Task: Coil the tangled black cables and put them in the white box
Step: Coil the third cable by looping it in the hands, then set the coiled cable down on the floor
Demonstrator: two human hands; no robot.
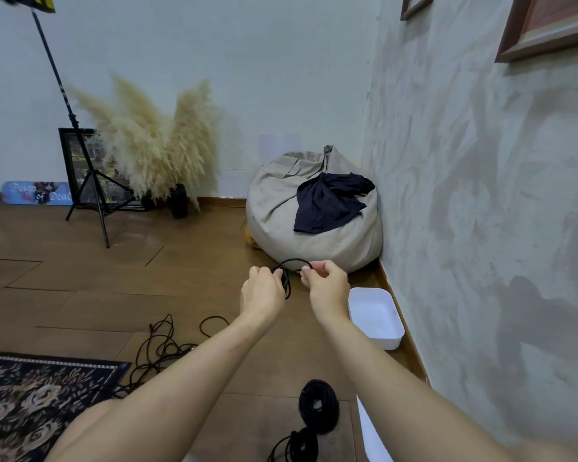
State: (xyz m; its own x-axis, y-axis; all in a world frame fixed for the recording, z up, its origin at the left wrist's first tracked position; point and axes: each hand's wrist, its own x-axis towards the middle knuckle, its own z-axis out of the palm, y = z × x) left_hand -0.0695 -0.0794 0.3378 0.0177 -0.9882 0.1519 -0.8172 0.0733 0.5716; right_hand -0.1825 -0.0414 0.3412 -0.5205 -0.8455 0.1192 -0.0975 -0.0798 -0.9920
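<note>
presently: both hands raised out in front, above wooden floor (80, 295). left hand (262, 290) has fingers curled round small coil of black cable (286, 285), strands hanging below fist. right hand (326, 288) pinches arc of same cable between thumb and fingertips; loop arches between hands. white box (376, 316) on floor against wall, just right of right wrist. tangled cables (161, 348) loose on floor near patterned rug (30, 395). large coil (318, 406) near body, smaller coil (297, 443) beside it. grey bean bag (314, 221) in corner, dark cloth (327, 201) draped on it.
</note>
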